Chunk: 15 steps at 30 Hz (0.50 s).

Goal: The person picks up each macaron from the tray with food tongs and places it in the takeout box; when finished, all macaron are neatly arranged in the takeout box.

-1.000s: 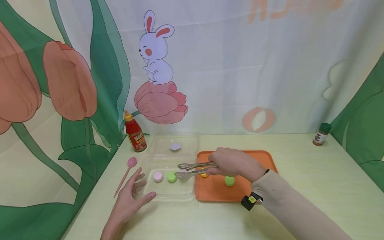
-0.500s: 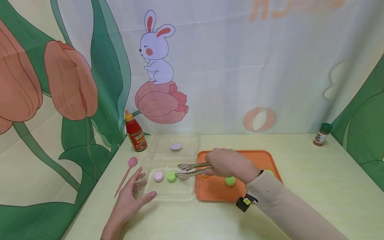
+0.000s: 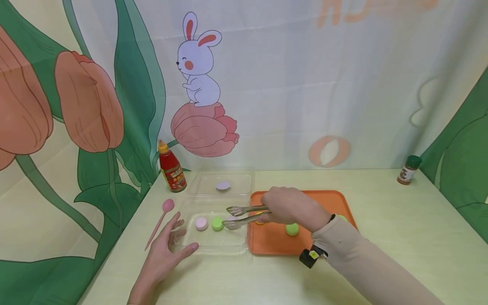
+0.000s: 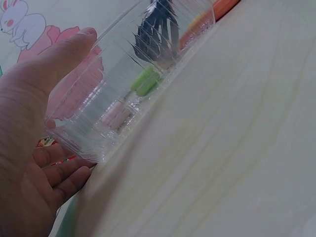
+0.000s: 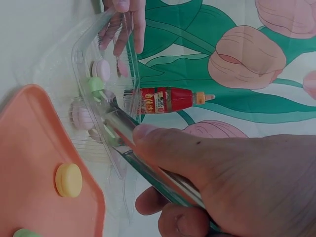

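Observation:
My right hand grips metal tongs, their tips apart inside a clear plastic box. Between the tips sits a pale lilac macaron, partly hidden by the lower tip. Left of it in the box lie a green macaron and a pale pink macaron. My left hand stays at the box's left end, thumb spread from the fingers; in the left wrist view the thumb and fingertips lie along its wall. The box's hinged lid lies open behind, bearing a pale oval sticker.
Right of the box is an orange tray with a yellow macaron and green macarons, partly under my right arm. A red sauce bottle and pink spoon are at left; a spice jar stands far right.
My right hand and forearm have shifted slightly left, uncovering another green macaron at the tray's right side. The tongs' tips and my left hand stay nearly where they were.

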Each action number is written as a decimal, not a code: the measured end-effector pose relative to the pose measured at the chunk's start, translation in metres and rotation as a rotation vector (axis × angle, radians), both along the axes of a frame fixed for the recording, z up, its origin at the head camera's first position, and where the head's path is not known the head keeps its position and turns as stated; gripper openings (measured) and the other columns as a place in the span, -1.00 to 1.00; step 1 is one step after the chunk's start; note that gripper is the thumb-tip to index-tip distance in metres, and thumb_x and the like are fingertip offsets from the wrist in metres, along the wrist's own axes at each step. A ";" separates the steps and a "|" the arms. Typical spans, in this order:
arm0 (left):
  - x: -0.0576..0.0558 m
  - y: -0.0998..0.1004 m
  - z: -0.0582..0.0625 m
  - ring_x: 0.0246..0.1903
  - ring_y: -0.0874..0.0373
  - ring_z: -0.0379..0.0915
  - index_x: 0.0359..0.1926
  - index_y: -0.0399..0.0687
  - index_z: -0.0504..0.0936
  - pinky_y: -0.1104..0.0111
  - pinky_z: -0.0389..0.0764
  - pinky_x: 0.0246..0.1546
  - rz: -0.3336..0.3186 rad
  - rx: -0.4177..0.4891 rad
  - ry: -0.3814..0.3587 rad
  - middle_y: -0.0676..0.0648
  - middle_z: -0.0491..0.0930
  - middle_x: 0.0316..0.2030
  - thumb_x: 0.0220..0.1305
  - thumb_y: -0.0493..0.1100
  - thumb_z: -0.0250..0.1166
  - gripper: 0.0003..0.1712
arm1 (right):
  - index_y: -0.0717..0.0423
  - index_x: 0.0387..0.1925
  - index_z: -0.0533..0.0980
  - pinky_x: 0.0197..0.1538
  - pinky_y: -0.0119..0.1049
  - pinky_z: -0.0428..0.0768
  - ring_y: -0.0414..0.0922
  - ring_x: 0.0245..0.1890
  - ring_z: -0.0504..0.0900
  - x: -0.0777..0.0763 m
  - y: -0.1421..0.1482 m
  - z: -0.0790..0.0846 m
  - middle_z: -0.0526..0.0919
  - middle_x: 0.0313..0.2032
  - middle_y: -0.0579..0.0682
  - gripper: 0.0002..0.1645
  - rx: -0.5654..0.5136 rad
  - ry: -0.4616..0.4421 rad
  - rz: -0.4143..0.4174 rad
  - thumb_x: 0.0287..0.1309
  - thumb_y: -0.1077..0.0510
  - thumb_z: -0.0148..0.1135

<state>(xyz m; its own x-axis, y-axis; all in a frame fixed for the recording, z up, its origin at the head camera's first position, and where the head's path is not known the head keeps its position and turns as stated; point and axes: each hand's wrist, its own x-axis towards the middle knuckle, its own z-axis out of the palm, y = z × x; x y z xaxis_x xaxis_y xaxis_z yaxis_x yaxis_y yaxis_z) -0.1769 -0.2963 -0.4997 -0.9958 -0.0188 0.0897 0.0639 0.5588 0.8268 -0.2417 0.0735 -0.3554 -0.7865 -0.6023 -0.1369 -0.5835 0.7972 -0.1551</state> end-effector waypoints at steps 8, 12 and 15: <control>0.000 0.001 0.001 0.55 -0.20 0.44 0.82 0.15 0.03 -0.25 0.27 0.64 -0.001 0.001 -0.003 -0.19 0.38 0.62 0.29 0.16 0.68 0.31 | -0.11 -0.49 0.54 -0.47 -0.40 0.29 -0.29 -0.62 0.27 0.008 0.025 -0.004 0.33 -0.63 -0.24 -0.48 -0.133 0.012 0.044 0.50 -0.30 0.41; 0.000 0.001 0.000 0.55 -0.20 0.44 0.82 0.15 0.03 -0.25 0.28 0.63 -0.001 0.000 -0.002 -0.20 0.38 0.62 0.30 0.16 0.68 0.32 | -0.13 -0.47 0.55 -0.46 -0.41 0.30 -0.31 -0.64 0.25 0.012 0.040 -0.007 0.31 -0.63 -0.25 -0.47 -0.220 -0.014 0.043 0.56 -0.33 0.32; 0.000 0.001 0.000 0.55 -0.19 0.44 0.82 0.15 0.02 -0.25 0.28 0.63 0.001 -0.003 -0.005 -0.19 0.38 0.62 0.30 0.17 0.67 0.32 | -0.05 -0.34 0.58 -0.44 -0.38 0.32 -0.31 -0.63 0.30 0.014 0.053 -0.008 0.37 -0.60 -0.23 -0.52 -0.280 -0.029 0.017 0.59 -0.29 0.31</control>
<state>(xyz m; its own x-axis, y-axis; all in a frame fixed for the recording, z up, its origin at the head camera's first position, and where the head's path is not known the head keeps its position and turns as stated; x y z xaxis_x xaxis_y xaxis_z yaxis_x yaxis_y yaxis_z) -0.1773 -0.2956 -0.4992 -0.9962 -0.0197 0.0843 0.0588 0.5611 0.8257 -0.2273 0.1264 -0.3633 -0.7744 -0.6326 0.0145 -0.5882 0.7112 -0.3849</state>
